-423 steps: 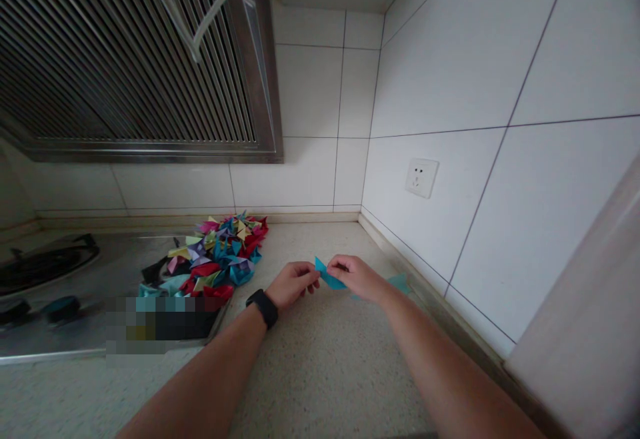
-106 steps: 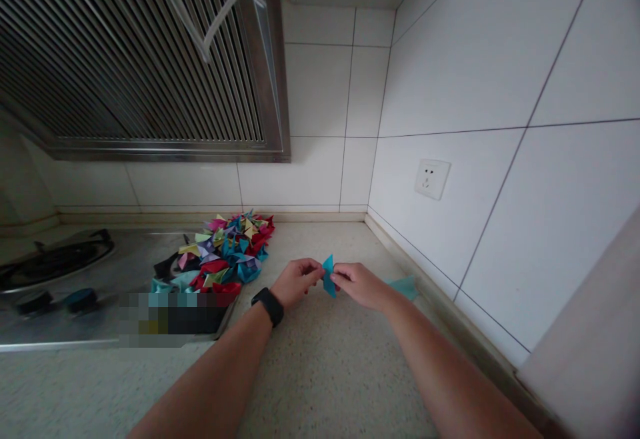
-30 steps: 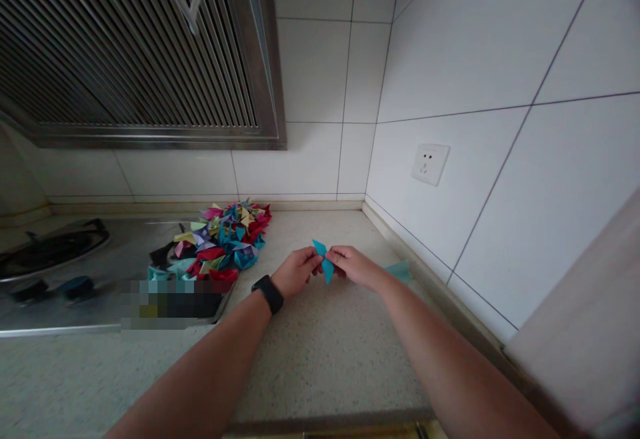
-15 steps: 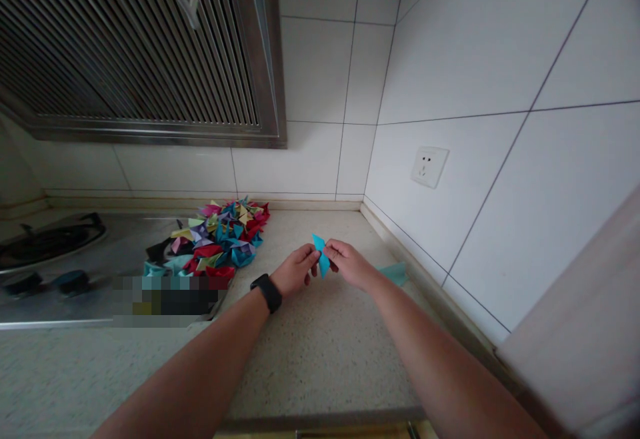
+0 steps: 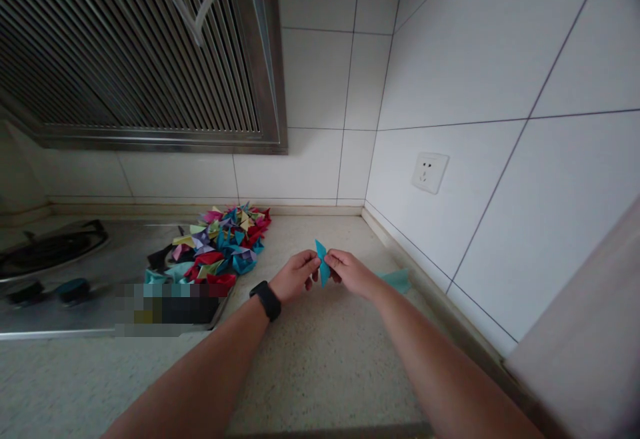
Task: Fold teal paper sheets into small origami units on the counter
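A small folded piece of blue paper [image 5: 323, 264], pointed at its top and bottom, is held upright over the counter between both hands. My left hand [image 5: 299, 271] pinches its left side between thumb and fingers; a black watch [image 5: 267, 300] sits on that wrist. From the right, my right hand [image 5: 347, 270] pinches the other side. Behind my right forearm lies a light teal sheet of paper [image 5: 398, 280], partly hidden. To the left is a pile of folded paper pieces [image 5: 220, 242] in red, blue, purple, pink and yellow.
A gas stove [image 5: 120, 246] with a burner [image 5: 55, 249] and knobs is at the left, partly under the paper pile. Above it hangs a slatted range hood [image 5: 150, 59]. White tiled walls meet behind the counter [image 5: 310, 366]; a socket [image 5: 430, 172] is on the right wall.
The view has tilted slightly up, so everything sits a little lower. Both hands still pinch the blue paper, which has turned slightly and looks narrower.
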The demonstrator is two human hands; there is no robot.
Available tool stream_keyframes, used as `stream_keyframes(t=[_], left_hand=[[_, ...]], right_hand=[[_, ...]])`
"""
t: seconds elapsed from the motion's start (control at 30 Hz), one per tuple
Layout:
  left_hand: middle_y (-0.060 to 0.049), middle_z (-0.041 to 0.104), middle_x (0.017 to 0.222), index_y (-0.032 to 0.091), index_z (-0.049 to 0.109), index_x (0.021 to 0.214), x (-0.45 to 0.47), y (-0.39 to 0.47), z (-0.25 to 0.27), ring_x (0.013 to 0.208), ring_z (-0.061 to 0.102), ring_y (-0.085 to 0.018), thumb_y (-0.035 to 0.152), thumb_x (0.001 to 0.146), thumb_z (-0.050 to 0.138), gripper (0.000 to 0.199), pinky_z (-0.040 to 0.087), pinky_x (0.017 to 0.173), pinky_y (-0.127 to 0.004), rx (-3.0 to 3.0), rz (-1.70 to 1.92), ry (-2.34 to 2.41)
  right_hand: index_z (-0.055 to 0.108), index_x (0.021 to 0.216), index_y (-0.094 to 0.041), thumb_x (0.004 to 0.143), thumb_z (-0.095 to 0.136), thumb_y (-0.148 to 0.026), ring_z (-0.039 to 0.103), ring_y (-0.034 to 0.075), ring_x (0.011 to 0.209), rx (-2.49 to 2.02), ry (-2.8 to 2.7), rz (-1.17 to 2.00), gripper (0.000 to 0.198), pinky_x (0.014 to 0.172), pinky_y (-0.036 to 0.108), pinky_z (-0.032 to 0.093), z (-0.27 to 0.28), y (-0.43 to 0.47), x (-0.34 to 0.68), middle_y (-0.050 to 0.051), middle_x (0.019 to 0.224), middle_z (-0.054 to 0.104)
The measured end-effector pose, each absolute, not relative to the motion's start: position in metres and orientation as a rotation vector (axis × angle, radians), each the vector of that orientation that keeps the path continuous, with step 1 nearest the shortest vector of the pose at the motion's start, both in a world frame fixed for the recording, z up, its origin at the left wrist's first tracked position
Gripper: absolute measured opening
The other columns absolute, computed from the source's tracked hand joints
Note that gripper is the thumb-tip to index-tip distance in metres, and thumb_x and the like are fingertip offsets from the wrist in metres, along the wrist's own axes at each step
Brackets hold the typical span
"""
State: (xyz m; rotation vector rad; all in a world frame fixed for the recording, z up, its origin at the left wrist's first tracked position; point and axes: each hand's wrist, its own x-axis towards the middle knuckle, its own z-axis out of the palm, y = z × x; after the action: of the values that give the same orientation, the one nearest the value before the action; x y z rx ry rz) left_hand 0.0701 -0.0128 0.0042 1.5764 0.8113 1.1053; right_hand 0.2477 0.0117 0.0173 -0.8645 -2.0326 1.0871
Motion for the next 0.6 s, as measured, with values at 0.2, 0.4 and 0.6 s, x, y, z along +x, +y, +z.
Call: stream_keyframes(t=[0.2, 0.4, 0.6], left_hand=[[-0.005, 0.053, 0.076, 0.012, 0.05, 0.088, 0.071, -0.023, 0.013, 0.068, 0.051, -0.011, 0.048, 0.086, 0.054, 0.036, 0.038, 0.047, -0.018, 1.482, 1.116, 0.685], [-0.005, 0.053, 0.079, 0.013, 0.049, 0.089, 0.072, -0.031, 0.02, 0.072, 0.053, -0.012, 0.046, 0.088, 0.052, 0.033, 0.039, 0.05, -0.019, 1.447, 1.088, 0.649], [-0.003, 0.05, 0.077, 0.015, 0.046, 0.093, 0.074, -0.026, 0.015, 0.067, 0.053, -0.011, 0.054, 0.084, 0.054, 0.04, 0.037, 0.046, -0.016, 1.466, 1.106, 0.772]], right_hand=[[0.052, 0.083, -0.015, 0.091, 0.042, -0.054, 0.046, 0.01, 0.056, -0.773, -1.995, 1.2, 0.041, 0.053, 0.023, 0.036, 0.018, 0.01, 0.247, 0.002, 0.071, 0.057], [0.053, 0.081, -0.015, 0.091, 0.04, -0.055, 0.044, 0.01, 0.056, -0.739, -1.988, 1.239, 0.044, 0.053, 0.023, 0.036, 0.023, 0.005, 0.247, 0.002, 0.07, 0.056], [0.051, 0.077, -0.016, 0.089, 0.044, -0.055, 0.045, 0.01, 0.057, -0.873, -2.034, 1.041, 0.041, 0.054, 0.022, 0.035, 0.025, 0.008, 0.253, -0.002, 0.06, 0.045]])
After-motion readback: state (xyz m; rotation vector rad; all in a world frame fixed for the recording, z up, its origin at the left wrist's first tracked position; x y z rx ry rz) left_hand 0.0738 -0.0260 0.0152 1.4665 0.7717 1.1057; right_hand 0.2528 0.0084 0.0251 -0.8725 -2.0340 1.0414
